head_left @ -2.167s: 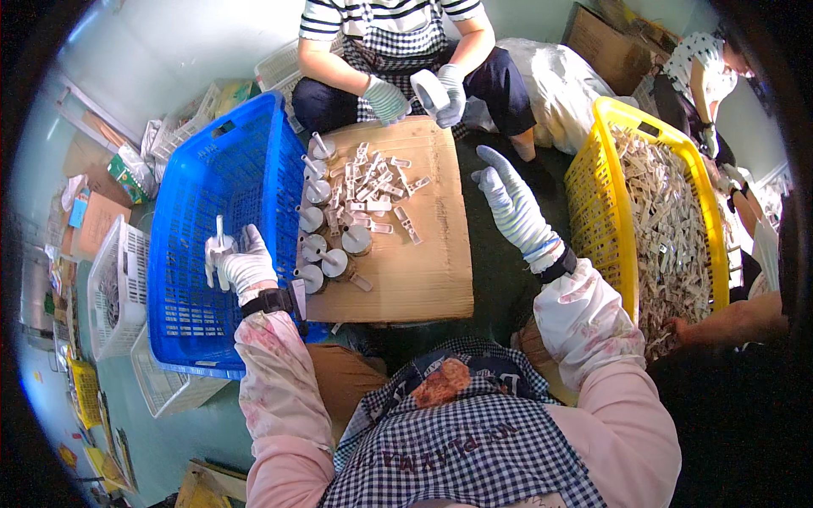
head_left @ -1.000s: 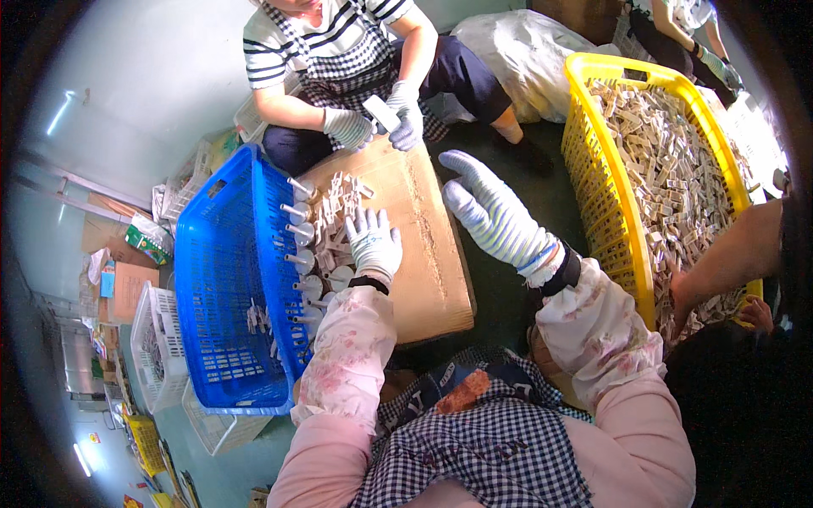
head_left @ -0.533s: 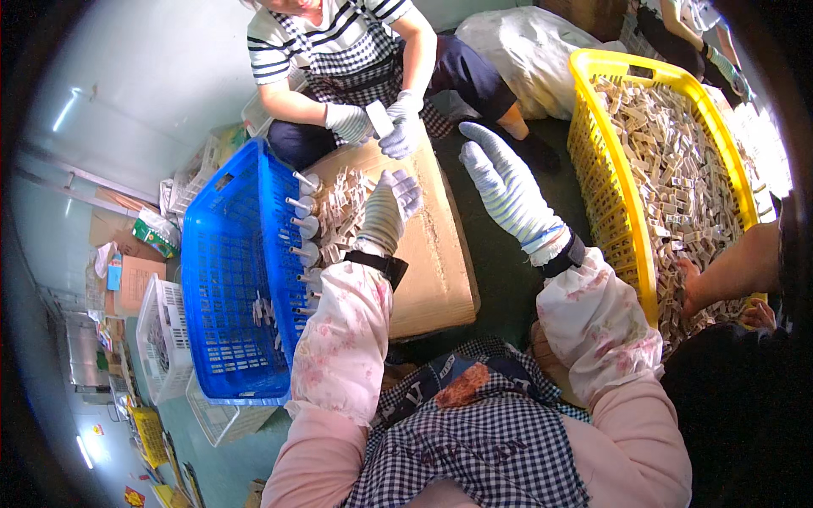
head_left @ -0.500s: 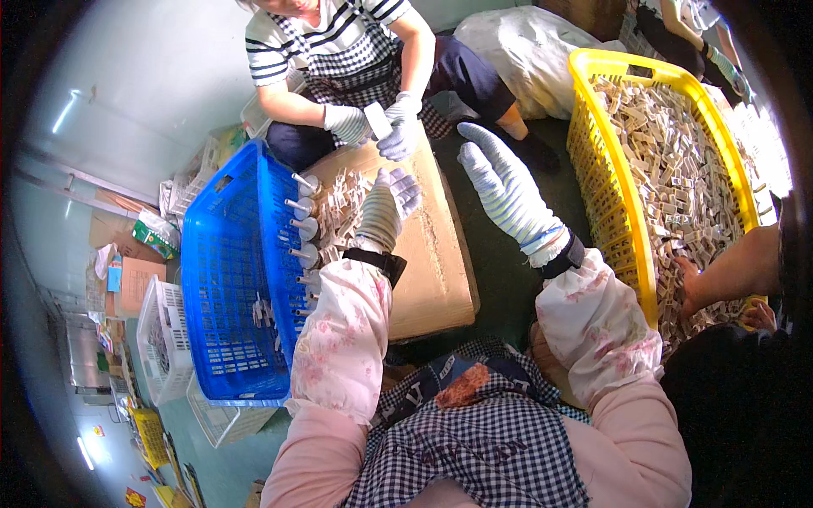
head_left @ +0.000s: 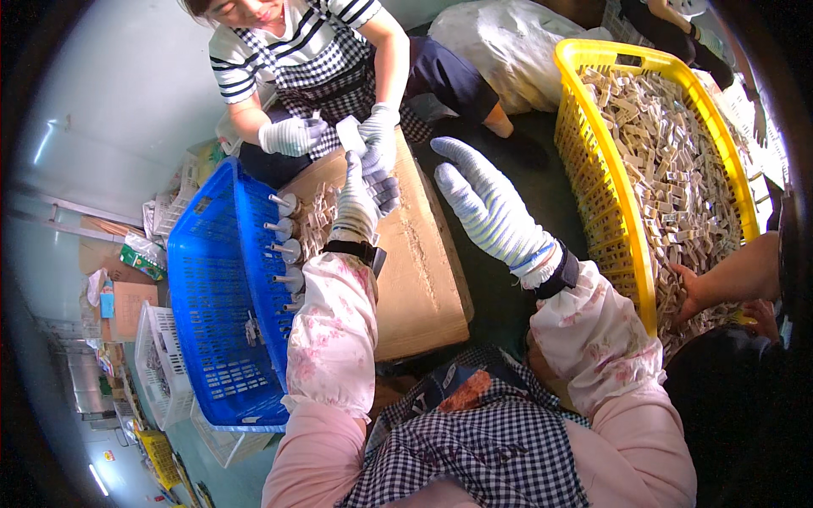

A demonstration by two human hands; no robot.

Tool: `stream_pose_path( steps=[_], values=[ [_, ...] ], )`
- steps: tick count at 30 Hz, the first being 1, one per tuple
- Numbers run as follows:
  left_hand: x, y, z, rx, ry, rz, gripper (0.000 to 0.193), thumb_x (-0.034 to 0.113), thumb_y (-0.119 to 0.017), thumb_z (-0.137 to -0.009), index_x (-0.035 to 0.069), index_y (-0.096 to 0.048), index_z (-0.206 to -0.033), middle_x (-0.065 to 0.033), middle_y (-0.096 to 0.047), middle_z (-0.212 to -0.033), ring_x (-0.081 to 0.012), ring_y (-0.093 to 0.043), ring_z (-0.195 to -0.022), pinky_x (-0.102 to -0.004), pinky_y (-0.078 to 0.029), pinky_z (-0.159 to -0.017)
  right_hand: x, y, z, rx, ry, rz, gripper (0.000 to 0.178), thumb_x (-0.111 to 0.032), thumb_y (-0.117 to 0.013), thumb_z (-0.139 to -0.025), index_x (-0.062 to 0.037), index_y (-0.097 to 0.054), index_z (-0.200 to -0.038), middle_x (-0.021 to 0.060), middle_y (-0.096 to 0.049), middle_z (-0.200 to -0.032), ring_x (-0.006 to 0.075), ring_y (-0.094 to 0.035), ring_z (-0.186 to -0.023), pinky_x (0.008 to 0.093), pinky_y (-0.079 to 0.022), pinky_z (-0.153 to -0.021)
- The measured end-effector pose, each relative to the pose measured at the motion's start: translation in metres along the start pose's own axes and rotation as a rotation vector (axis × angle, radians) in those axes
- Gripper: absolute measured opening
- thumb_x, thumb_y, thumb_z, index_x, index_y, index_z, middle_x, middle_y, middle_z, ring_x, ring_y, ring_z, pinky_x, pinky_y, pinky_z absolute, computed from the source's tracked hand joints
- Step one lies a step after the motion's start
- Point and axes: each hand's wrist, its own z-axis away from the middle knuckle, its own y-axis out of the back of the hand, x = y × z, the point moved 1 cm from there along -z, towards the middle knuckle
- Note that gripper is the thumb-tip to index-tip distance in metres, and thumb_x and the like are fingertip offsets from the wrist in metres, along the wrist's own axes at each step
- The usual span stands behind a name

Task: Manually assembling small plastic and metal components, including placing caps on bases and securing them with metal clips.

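Observation:
My left hand (head_left: 360, 203), in a striped knit glove, is raised over the cardboard box (head_left: 415, 279), thumb up and fingers apart, with nothing seen in it. Just beyond it, a co-worker's gloved hand (head_left: 378, 140) holds a white block (head_left: 350, 135); whether my fingers touch that glove I cannot tell. My right hand (head_left: 491, 203), gloved likewise, hovers right of the box with its fingers stretched out and no object in it. A heap of small pale pieces (head_left: 318, 216) lies on the box, left of my left hand. Several white pegs with round bases (head_left: 290, 250) line the blue basket's edge.
A blue basket (head_left: 182, 288) stands at the left with a few pieces inside. To the right, a yellow basket (head_left: 593, 169) is full of small pale pieces, and another person's bare hand (head_left: 690, 292) reaches into it. A white sack (head_left: 500, 51) lies at the back.
My left hand has moved forward toward the co-worker's hands, its thumb now raised. The co-worker's two hands have drawn apart, the white block staying in one. The view has shifted slightly.

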Motion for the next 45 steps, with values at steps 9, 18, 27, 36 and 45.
stream_pose_path(
  steps=[9,18,27,36,45],
  values=[
    [-0.009,0.016,-0.029,0.115,-0.188,0.026,0.047,0.061,-0.055,-0.089,0.017,-0.057,-0.075,0.0028,-0.054,-0.057,-0.0105,-0.047,-0.042,-0.0257,-0.038,-0.039,0.010,-0.011,0.004,-0.021,0.025,0.077,0.050,-0.034,-0.057,-0.095,0.0025,-0.049,-0.128,0.0185,-0.061,-0.112,0.0252,-0.062,-0.098,0.0343,-0.049,-0.087],
    [-0.035,0.033,0.025,0.009,-0.307,-0.019,0.041,0.050,-0.061,-0.090,0.011,-0.060,-0.076,-0.0047,-0.060,-0.061,-0.0176,-0.057,-0.047,-0.0324,-0.049,-0.044,0.014,-0.005,0.001,-0.006,0.080,0.100,0.043,-0.034,-0.055,-0.096,-0.0001,-0.053,-0.123,0.0187,-0.063,-0.108,0.0275,-0.061,-0.101,0.0341,-0.047,-0.089],
    [0.021,0.085,0.142,0.220,-0.413,-0.540,0.030,0.040,-0.065,-0.088,0.010,-0.060,-0.091,-0.0027,-0.061,-0.072,-0.0177,-0.056,-0.050,-0.0305,-0.047,-0.047,0.016,-0.002,0.007,0.030,0.109,0.114,0.038,-0.032,-0.057,-0.096,-0.0016,-0.058,-0.119,0.0170,-0.066,-0.108,0.0250,-0.063,-0.100,0.0325,-0.047,-0.091],
    [0.016,0.051,0.300,0.129,-0.397,-0.639,0.039,0.039,-0.053,-0.097,0.007,-0.060,-0.076,-0.0003,-0.056,-0.061,-0.0087,-0.052,-0.053,-0.0238,-0.044,-0.053,0.021,0.000,0.015,-0.067,0.107,0.087,0.038,-0.029,-0.055,-0.098,-0.0013,-0.057,-0.124,0.0083,-0.064,-0.113,0.0155,-0.057,-0.105,0.0277,-0.042,-0.096],
    [-0.154,-0.013,0.309,0.170,-0.338,0.094,0.046,0.046,-0.058,-0.093,0.009,-0.064,-0.066,0.0001,-0.058,-0.063,-0.0118,-0.051,-0.059,-0.0282,-0.041,-0.061,0.026,0.015,0.032,-0.084,0.004,0.135,0.040,-0.030,-0.051,-0.100,-0.0021,-0.053,-0.129,0.0052,-0.061,-0.109,0.0118,-0.055,-0.095,0.0256,-0.044,-0.090]
  ],
)
